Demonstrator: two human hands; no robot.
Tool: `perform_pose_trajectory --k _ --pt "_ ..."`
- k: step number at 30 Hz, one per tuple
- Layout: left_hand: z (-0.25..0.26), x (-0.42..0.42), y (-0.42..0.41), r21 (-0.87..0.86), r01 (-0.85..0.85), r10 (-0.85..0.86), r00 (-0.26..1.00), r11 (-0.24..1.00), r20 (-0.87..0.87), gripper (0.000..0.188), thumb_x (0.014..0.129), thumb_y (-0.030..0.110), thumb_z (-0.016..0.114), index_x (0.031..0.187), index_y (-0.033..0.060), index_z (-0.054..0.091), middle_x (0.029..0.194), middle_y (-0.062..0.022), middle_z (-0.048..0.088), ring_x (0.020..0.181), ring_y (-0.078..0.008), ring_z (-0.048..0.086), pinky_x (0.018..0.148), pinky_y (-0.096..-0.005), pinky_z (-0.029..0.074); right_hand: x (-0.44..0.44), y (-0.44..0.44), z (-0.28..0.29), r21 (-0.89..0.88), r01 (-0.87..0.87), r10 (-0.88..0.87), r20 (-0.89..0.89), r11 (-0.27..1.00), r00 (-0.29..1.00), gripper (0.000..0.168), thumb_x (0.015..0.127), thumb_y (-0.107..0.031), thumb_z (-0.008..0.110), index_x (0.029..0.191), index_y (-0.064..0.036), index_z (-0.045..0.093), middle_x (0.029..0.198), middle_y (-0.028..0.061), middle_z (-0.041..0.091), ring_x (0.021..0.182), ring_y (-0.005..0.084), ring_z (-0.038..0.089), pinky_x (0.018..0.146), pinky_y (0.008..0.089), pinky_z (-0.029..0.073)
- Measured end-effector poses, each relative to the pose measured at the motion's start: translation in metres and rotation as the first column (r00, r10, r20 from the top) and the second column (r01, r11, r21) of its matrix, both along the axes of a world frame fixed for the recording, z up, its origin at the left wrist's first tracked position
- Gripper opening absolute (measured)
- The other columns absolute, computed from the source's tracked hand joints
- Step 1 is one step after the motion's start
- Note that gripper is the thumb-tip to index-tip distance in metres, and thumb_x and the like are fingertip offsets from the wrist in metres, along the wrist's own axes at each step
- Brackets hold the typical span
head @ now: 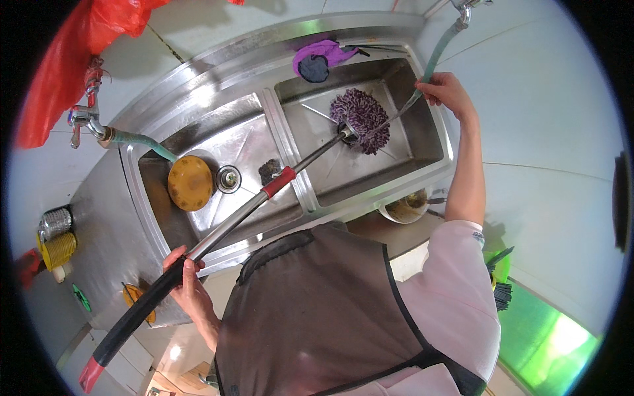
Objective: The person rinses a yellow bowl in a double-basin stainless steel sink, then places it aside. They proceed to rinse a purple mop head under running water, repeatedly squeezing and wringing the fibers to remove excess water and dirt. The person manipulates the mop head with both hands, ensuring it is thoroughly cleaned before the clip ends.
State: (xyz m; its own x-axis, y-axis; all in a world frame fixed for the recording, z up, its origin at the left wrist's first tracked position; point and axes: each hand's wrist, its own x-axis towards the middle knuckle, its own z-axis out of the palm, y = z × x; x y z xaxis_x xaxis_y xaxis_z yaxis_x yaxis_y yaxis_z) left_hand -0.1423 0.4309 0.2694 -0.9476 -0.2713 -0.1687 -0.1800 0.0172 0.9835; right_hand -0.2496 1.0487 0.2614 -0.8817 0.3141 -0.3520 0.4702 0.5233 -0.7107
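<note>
My left hand grips the black sleeve of a metal mop handle, which slants up across the steel double sink. The mop's purple and white string head rests in the right basin. At that basin's far right corner, my right hand pinches the end of a green hose fixed to a tap, and water runs from it onto the mop head. An orange plate or bowl and a dark scouring pad lie in the left basin, either side of its drain.
Behind the right basin lie a purple and grey cloth and thin dark sticks. A second tap with a hose stands at the left, under a red plastic bag. A white bucket with dirty contents sits below the sink's front edge.
</note>
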Motion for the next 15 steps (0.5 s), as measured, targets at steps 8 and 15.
perform_pose_trajectory --k 8,15 --pt "0.003 0.004 0.005 0.021 0.015 -0.015 1.000 1.000 0.003 0.028 0.090 0.010 0.065 0.116 0.0014 0.060 0.109 -0.0078 0.057 0.084 -0.0121 0.055 0.074 -0.0266 0.048 -0.011 0.012 -0.020 0.402 0.009 0.032 -0.095 0.916 0.995 0.022 0.084 -0.022 0.070 0.083 -0.001 0.069 0.060 0.0007 0.058 0.057 0.0119 0.058 0.054 0.0276 0.047" --pt "0.000 0.038 0.004 0.006 0.046 -0.047 0.996 0.999 0.072 0.035 0.085 0.016 0.072 0.112 -0.0002 0.059 0.101 -0.0078 0.059 0.076 -0.0148 0.058 0.073 -0.0274 0.047 0.007 0.002 -0.024 0.118 0.044 -0.013 -0.253 0.992 0.967 0.022 0.086 -0.017 0.067 0.101 -0.001 0.068 0.072 0.0031 0.065 0.061 0.0109 0.061 0.054 0.0256 0.045"
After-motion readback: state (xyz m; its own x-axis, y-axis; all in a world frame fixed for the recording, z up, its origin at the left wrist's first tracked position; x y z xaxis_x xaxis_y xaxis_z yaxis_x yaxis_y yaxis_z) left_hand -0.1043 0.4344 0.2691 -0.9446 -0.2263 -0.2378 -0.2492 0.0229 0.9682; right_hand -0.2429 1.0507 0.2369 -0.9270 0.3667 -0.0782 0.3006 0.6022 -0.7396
